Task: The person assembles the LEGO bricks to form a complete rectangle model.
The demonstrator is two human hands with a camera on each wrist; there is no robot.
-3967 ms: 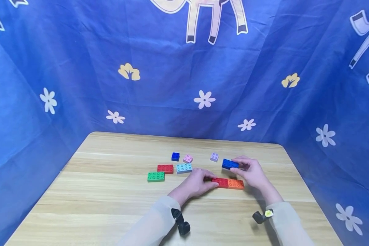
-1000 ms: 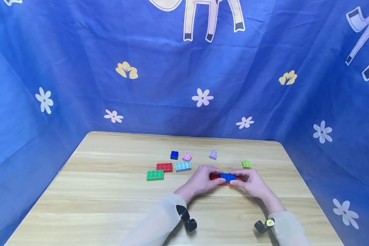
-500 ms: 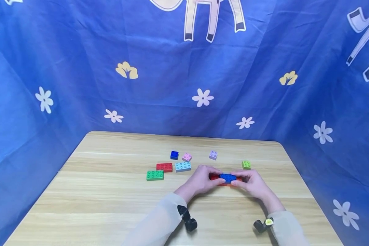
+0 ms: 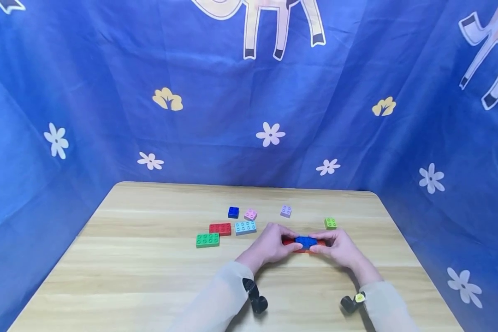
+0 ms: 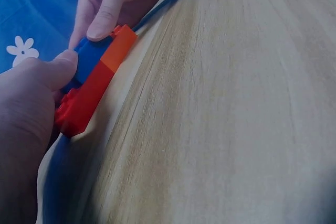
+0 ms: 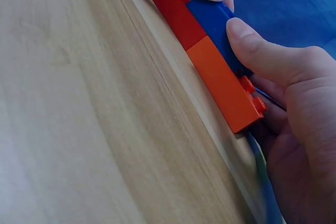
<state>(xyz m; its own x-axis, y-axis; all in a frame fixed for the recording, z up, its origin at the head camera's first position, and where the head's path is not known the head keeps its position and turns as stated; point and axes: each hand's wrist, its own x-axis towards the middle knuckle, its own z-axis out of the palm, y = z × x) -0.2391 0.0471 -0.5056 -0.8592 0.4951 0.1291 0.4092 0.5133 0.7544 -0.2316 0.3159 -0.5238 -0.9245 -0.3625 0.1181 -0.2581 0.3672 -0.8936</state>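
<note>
A blue eight-stud toy brick [image 4: 306, 242] sits on top of a red brick [image 5: 93, 98] and an orange brick [image 6: 223, 85] laid end to end, bridging the seam between them. My left hand [image 4: 270, 244] pinches the blue brick's left end, thumb on the near side and fingers behind. From the other side my right hand [image 4: 339, 249] pinches its right end in the same way. Red studs show past the blue brick at one end and orange studs at the other. The far-side fingertips are mostly hidden behind the bricks.
Left of the hands lie a green brick [image 4: 207, 240], another red brick [image 4: 220, 229] and a light blue brick [image 4: 246, 227]. Farther back are small dark blue [image 4: 233, 212], pink [image 4: 251, 214] and lilac [image 4: 286, 211] bricks. A lime brick [image 4: 330, 223] lies beyond the right hand.
Four seconds ago my right hand held the blue brick off to the back right; it has since come onto the red and orange pair. Over the last second both hands stay almost still.
</note>
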